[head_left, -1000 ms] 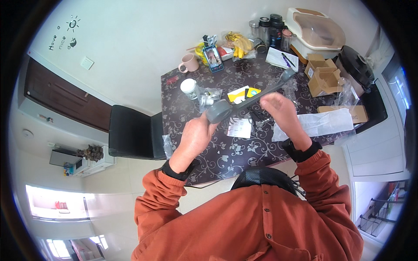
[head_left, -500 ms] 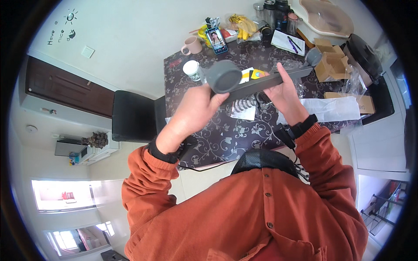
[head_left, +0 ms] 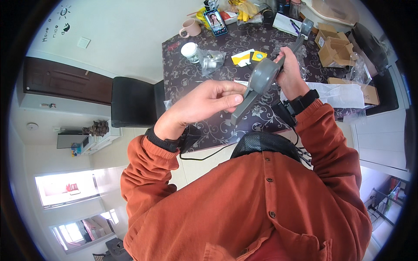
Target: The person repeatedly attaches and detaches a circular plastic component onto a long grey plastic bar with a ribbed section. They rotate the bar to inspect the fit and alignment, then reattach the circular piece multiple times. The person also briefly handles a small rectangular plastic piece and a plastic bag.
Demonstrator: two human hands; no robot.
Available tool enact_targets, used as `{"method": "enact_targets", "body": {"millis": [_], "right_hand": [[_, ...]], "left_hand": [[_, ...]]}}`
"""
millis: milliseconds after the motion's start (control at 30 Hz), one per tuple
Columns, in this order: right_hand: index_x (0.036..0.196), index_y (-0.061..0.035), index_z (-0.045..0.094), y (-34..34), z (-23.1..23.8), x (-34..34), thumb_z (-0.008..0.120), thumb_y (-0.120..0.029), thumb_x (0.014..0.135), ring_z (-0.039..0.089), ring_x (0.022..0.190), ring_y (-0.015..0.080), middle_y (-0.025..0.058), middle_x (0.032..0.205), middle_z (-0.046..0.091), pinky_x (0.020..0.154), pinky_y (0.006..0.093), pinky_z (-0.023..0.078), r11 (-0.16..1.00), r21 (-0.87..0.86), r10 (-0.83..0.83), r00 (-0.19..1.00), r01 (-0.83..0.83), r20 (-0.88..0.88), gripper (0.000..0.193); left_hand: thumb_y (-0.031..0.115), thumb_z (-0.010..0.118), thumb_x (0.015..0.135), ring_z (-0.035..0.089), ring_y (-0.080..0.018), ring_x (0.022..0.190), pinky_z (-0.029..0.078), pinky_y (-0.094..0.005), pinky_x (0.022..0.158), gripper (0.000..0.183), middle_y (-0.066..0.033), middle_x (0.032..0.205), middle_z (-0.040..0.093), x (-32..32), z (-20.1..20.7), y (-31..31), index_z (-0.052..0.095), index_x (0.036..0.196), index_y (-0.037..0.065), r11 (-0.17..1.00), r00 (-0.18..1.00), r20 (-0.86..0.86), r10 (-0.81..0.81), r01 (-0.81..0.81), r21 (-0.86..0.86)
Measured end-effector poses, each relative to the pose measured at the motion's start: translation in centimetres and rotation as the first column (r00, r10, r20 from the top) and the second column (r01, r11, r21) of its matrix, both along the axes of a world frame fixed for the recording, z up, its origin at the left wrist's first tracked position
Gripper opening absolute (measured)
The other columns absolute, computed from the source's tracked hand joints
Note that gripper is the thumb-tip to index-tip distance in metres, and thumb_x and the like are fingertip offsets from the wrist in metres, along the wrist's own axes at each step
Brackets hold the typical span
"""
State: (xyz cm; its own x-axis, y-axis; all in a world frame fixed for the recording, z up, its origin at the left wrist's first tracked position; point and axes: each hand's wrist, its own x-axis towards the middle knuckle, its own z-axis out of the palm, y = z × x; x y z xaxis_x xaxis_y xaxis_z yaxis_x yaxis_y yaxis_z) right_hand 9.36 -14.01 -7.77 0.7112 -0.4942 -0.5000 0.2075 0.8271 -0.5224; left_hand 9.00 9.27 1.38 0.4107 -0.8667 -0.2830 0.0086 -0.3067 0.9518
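A long dark grey bar with round suction-cup-like ends (head_left: 264,77) is held slanting above the patterned table. My right hand (head_left: 291,69) is closed round its middle part, with the far round end (head_left: 306,27) beyond. My left hand (head_left: 209,101) is at the near end, its thumb apart from its stretched fingers. Those fingertips come up to the bar's side; whether they touch it I cannot tell. Behind the bar lie a yellow-and-white card (head_left: 243,58) and a small clear plastic bag (head_left: 212,63) with something in it.
A white lidded tub (head_left: 190,52), a pink mug (head_left: 190,28) and a propped phone (head_left: 215,22) stand at the back left. Opened cardboard boxes (head_left: 335,50) and a white sheet (head_left: 337,95) lie on the right. A black chair (head_left: 134,102) is at the left.
The bar has turned from nearly level to a steep slant, its near end lower and its far end higher. My left hand has loosened from its grasp near the round end.
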Motion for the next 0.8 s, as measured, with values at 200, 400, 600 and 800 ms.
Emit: {"method": "enact_targets", "body": {"millis": [200,400,600,800], "right_hand": [[0.069,-0.0161,0.043,-0.1,-1.7,0.3,0.058,-0.021,0.087,0.041,0.044,0.0114,-0.0037,0.055,0.041,0.044,0.0272,0.036,0.994,-0.049,0.102,0.995,-0.102,-0.007,0.023],[0.072,-0.0163,0.045,-0.1,-1.9,0.2,0.059,-0.021,0.088,0.039,0.044,0.0081,-0.0049,0.057,0.041,0.042,0.0243,0.034,0.99,-0.028,0.134,0.99,-0.135,-0.041,0.022],[0.073,-0.0158,0.045,0.0,-1.6,-0.1,0.059,-0.023,0.09,0.04,0.043,0.0103,-0.0031,0.054,0.042,0.041,0.026,0.035,0.974,-0.003,0.228,0.973,-0.228,-0.019,0.023],[0.067,-0.0178,0.043,-0.2,-1.2,-1.0,0.052,-0.031,0.094,0.043,0.051,0.0096,-0.0055,0.059,0.043,0.049,0.0248,0.035,0.916,-0.179,0.372,0.927,-0.358,0.051,0.032]], "left_hand": [[0.02,0.072,0.087,0.048,-0.0008,0.073,0.04,-0.0174,0.065,0.032,0.0057,0.083,0.059,0.2,-0.7,-1.1,0.063,0.11,0.0,0.998,0.999,-0.044,0.028,-0.03,-0.049],[0.007,0.075,0.082,0.053,-0.0008,0.079,0.043,-0.0186,0.069,0.033,0.0044,0.089,0.062,0.0,-2.4,-1.8,0.059,0.11,0.001,0.993,0.985,-0.167,0.036,-0.054,-0.106],[0.004,0.073,0.082,0.055,-0.0036,0.086,0.047,-0.0217,0.077,0.038,0.0019,0.097,0.063,0.0,-2.8,-1.5,0.057,0.116,-0.001,0.988,0.978,-0.205,-0.032,0.0,-0.156],[0.005,0.073,0.082,0.059,-0.0042,0.072,0.047,-0.0188,0.063,0.021,0.0005,0.086,0.064,-0.5,-3.1,-1.7,0.06,0.098,0.003,0.953,0.956,-0.294,-0.024,-0.067,-0.296]]}}
